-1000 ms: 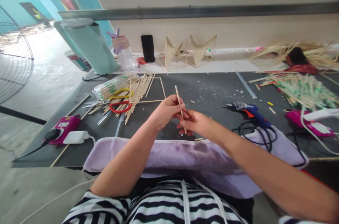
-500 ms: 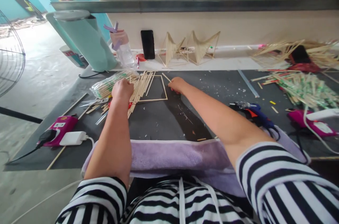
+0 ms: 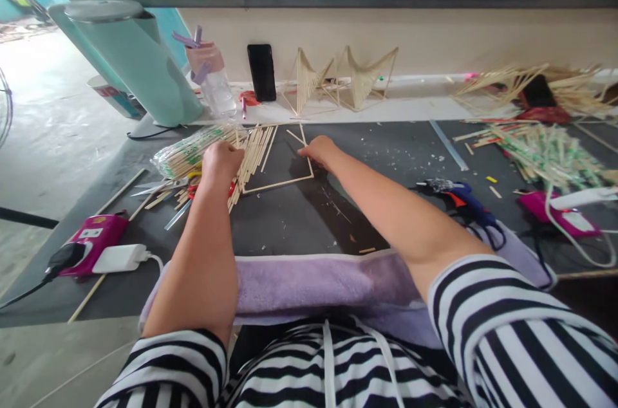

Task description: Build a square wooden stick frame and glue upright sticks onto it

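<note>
My left hand [image 3: 222, 160] is closed at the left side of a square frame of thin sticks [image 3: 280, 185], pinching that side. Loose sticks [image 3: 255, 154] lie in a slanted pile beside it, partly across the frame. My right hand [image 3: 318, 152] pinches a short stick [image 3: 295, 137] near the frame's right side; the stick slants toward the upper left. A plastic-wrapped bundle of sticks [image 3: 186, 154] lies left of my left hand, with scissors [image 3: 161, 185] just below it.
A phone [image 3: 261, 73], a bottle [image 3: 211, 80] and two stick models [image 3: 360, 78] stand along the wall. At right are a glue gun [image 3: 466, 202], a metal strip [image 3: 449, 145] and piled sticks [image 3: 550, 154]. A pink power strip [image 3: 99, 241] sits at left.
The stick frame has turned so its lower edge slants up to the right, its right corner shifting rightward. The whole view has also shifted slightly. Both hands keep their closed shape.
</note>
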A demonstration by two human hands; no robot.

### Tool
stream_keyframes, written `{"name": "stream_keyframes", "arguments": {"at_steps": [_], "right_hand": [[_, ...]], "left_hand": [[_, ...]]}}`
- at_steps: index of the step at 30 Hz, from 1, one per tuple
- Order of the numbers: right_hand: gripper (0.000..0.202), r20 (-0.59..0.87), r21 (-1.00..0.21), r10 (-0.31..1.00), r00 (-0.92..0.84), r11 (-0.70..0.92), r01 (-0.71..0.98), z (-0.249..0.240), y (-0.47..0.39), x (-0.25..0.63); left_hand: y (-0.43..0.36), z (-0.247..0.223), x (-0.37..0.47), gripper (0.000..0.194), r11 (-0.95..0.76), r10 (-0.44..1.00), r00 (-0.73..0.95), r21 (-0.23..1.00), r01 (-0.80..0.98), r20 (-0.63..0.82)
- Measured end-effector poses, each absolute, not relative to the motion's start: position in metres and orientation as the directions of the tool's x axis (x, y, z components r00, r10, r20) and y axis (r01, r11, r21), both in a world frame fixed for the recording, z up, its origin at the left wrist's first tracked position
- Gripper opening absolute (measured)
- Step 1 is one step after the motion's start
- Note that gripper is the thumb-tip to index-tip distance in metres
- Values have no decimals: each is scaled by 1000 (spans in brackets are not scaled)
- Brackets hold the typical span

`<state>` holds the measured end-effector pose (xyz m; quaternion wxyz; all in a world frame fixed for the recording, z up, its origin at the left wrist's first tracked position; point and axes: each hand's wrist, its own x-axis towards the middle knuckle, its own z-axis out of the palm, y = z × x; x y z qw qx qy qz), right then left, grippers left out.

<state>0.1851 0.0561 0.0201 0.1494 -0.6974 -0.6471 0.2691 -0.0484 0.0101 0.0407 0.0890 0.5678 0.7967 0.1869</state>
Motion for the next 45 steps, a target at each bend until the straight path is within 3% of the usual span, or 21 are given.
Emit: {"name": "stream_keyframes", "arguments": {"at_steps": [4, 7, 15, 21, 23, 28, 32, 38, 45], "right_hand": [[38, -302, -738, 953, 26, -251, 627, 27, 19, 228], [36, -367, -794, 930, 24, -326, 513, 24, -8, 257], [17, -400, -816, 914, 65, -387, 429, 9, -29, 284], [12, -182, -788, 958, 221, -277, 550, 8, -24, 300], [12, -88, -717, 974, 210, -209, 665, 7, -23, 301], [13, -33, -489, 997, 66, -74, 869, -2, -28, 291], [11, -72, -446, 997, 31, -60, 893, -4, -35, 287], [15, -174, -344, 985, 6, -66, 937, 9, -39, 290], [22, -208, -354, 978, -19, -57, 934, 13, -41, 287]], "left_hand": [[-3, 38, -35, 22, 208, 976, -188, 698, 685, -107], [-14, 35, -16, 26, 222, 970, -61, 761, 610, -235], [-14, 30, 9, 27, 158, 945, 2, 459, 874, -328], [-16, 34, 11, 27, 86, 971, -7, 320, 944, -240], [-16, 34, 12, 26, 77, 978, -15, 294, 953, -207], [-14, 31, 15, 25, 108, 990, -72, 310, 945, -125], [-12, 27, 15, 29, 120, 993, -109, 355, 927, -50], [-11, 23, 13, 45, 105, 994, -87, 474, 874, -60], [-3, 16, 10, 48, 118, 992, -86, 451, 885, -90]]}}
